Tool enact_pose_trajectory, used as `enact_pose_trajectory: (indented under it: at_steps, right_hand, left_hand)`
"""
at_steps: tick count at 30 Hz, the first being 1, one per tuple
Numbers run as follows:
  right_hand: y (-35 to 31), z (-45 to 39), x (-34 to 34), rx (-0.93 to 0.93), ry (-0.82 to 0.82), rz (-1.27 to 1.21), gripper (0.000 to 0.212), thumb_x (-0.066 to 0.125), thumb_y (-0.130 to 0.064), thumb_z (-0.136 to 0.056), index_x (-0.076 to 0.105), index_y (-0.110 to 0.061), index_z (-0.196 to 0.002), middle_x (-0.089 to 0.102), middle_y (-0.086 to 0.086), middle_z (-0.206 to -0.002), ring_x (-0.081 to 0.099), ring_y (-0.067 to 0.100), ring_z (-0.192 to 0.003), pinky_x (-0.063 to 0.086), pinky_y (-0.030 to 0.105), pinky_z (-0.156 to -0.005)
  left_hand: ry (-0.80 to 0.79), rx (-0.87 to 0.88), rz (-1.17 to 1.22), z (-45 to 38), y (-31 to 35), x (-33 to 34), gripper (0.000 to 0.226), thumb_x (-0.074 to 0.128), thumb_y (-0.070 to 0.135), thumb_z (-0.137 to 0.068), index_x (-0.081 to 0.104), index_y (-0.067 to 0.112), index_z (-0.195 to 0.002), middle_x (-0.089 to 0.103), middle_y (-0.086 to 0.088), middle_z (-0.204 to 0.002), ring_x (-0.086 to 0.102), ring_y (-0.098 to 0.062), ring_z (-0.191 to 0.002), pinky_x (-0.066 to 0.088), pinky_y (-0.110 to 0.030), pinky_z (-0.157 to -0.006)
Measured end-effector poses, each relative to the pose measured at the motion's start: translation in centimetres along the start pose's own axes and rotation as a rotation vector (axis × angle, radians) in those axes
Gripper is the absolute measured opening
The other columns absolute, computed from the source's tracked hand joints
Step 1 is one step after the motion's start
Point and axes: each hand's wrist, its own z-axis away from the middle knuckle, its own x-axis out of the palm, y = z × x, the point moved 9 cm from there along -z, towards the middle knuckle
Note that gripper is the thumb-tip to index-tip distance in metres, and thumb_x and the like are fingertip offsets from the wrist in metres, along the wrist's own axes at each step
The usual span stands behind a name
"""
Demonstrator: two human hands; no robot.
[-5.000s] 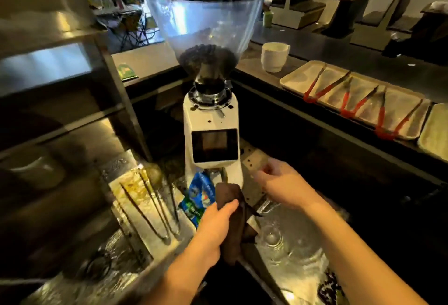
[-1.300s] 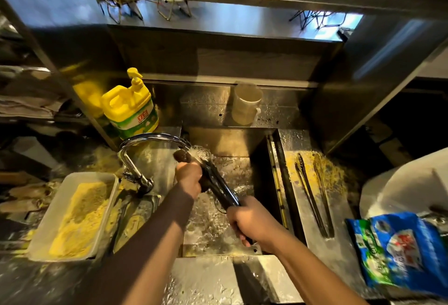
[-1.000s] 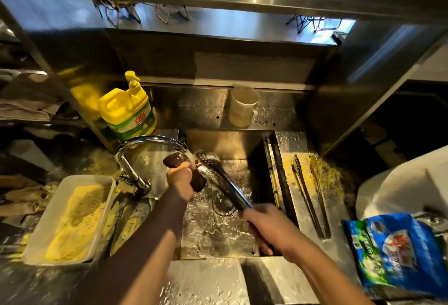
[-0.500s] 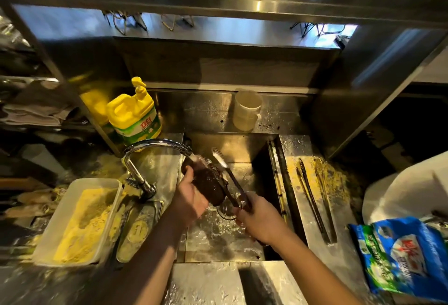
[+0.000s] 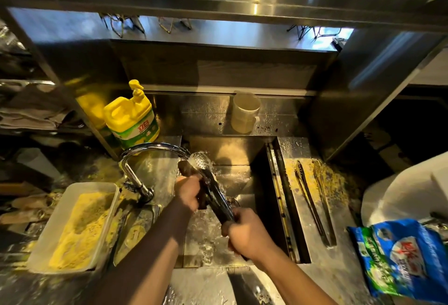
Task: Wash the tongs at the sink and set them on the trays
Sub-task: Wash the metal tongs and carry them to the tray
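Over the steel sink (image 5: 242, 149), my right hand (image 5: 244, 232) grips the handle end of a pair of metal tongs (image 5: 215, 193). Their tips reach up under the water running from the curved faucet (image 5: 145, 156). My left hand (image 5: 190, 192) holds a dark brown cloth (image 5: 186, 168) pressed against the left side of the tongs. Two more metal tongs (image 5: 312, 202) lie side by side on the crumb-covered counter to the right of the sink. No trays for the clean tongs are in view.
A yellow detergent jug (image 5: 132, 120) stands behind the faucet. A beige cup (image 5: 244, 115) sits on the ledge behind the sink. A white tub of yellow crumbs (image 5: 75, 224) is on the left, a blue packet (image 5: 402, 258) at the lower right.
The tongs have closed and swung back up under the running water. My left hand has slid the cloth up along them, and my right hand has shifted lower on the handle.
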Motion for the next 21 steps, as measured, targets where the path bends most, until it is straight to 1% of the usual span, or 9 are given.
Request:
enact_pose_trajectory:
  at_steps: [3,5,7,8,11,12,15,19,21]
  right_hand:
    - [0.0,-0.2,-0.4,0.015,0.052,-0.026,0.018,0.056,-0.009,-0.091,0.063,-0.010,-0.108,0.063,0.008,-0.073,0.057,0.017,-0.052,0.042,0.028,-0.045]
    - [-0.3,-0.3,-0.2,0.009,0.041,0.017,0.025,0.055,-0.007,-0.090,0.062,-0.014,-0.113,0.062,0.005,-0.076,0.056,0.014,-0.054,0.042,0.025,-0.043]
    - [-0.5,-0.4,-0.4,-0.014,0.049,0.051,0.018,0.056,-0.004,-0.087,0.065,-0.013,-0.100,0.061,0.003,-0.068,0.054,0.011,-0.048,0.042,0.027,-0.044]
    - [-0.6,-0.4,-0.6,-0.027,0.067,0.062,0.015,0.057,-0.003,-0.086,0.065,-0.015,-0.089,0.059,0.001,-0.062,0.052,0.011,-0.045,0.041,0.028,-0.044]
    - [-0.6,-0.3,-1.0,-0.009,0.066,0.084,0.024,0.057,-0.004,-0.085,0.058,-0.027,-0.080,0.060,-0.001,-0.063,0.051,0.006,-0.040,0.038,0.023,-0.040]
    - [-0.5,-0.3,-1.0,0.002,0.052,0.100,0.025,0.058,-0.004,-0.086,0.057,-0.028,-0.081,0.061,0.001,-0.066,0.052,0.005,-0.041,0.038,0.022,-0.039]
    - [-1.0,-0.6,-1.8,-0.018,0.071,0.164,0.013,0.057,-0.004,-0.084,0.065,-0.014,-0.086,0.061,0.006,-0.068,0.056,0.016,-0.050,0.043,0.027,-0.044]
    - [-0.9,-0.6,-1.8,-0.004,0.068,0.183,0.013,0.058,-0.003,-0.084,0.065,-0.008,-0.093,0.060,0.004,-0.067,0.055,0.012,-0.046,0.040,0.023,-0.040]
    - [-0.9,-0.6,-2.2,-0.001,0.100,0.186,0.011,0.058,-0.003,-0.085,0.065,-0.009,-0.089,0.061,0.005,-0.067,0.057,0.015,-0.048,0.042,0.024,-0.042]
  left_hand:
    - [-0.071,-0.038,0.036,0.8,-0.7,1.6,0.026,0.052,0.024,-0.100,0.063,0.003,-0.109,0.070,-0.020,-0.093,0.070,-0.030,-0.069,0.058,-0.036,-0.055]
    - [-0.031,-0.009,0.069,0.5,-0.4,1.3,0.022,0.056,0.017,-0.098,0.064,-0.001,-0.108,0.070,-0.021,-0.086,0.071,-0.031,-0.060,0.057,-0.037,-0.050]
    - [0.027,0.029,0.088,0.2,0.0,0.7,0.022,0.057,0.012,-0.097,0.063,-0.005,-0.110,0.070,-0.023,-0.081,0.071,-0.029,-0.051,0.056,-0.037,-0.046]
    - [0.015,0.033,0.090,0.4,0.1,0.8,0.025,0.058,0.011,-0.097,0.063,-0.006,-0.114,0.071,-0.024,-0.084,0.072,-0.029,-0.053,0.058,-0.039,-0.048]
    - [-0.010,0.011,0.094,0.5,0.0,1.5,0.032,0.060,0.013,-0.096,0.060,-0.008,-0.120,0.071,-0.031,-0.105,0.073,-0.038,-0.081,0.060,-0.058,-0.075]
    - [0.017,0.016,0.110,0.5,0.1,1.3,0.027,0.057,0.011,-0.097,0.060,-0.006,-0.118,0.072,-0.031,-0.102,0.073,-0.039,-0.080,0.060,-0.058,-0.073]
    - [0.075,0.061,0.108,0.4,0.5,1.0,0.021,0.054,0.006,-0.096,0.063,-0.005,-0.112,0.074,-0.020,-0.074,0.073,-0.032,-0.057,0.058,-0.040,-0.049]
    - [0.093,0.046,0.113,0.3,0.7,1.4,0.022,0.053,0.003,-0.096,0.062,-0.005,-0.115,0.074,-0.026,-0.093,0.074,-0.036,-0.071,0.061,-0.051,-0.061]
    - [0.078,0.078,0.093,0.2,1.6,1.5,0.021,0.057,0.000,-0.093,0.063,-0.006,-0.112,0.073,-0.025,-0.088,0.073,-0.034,-0.065,0.061,-0.048,-0.058]
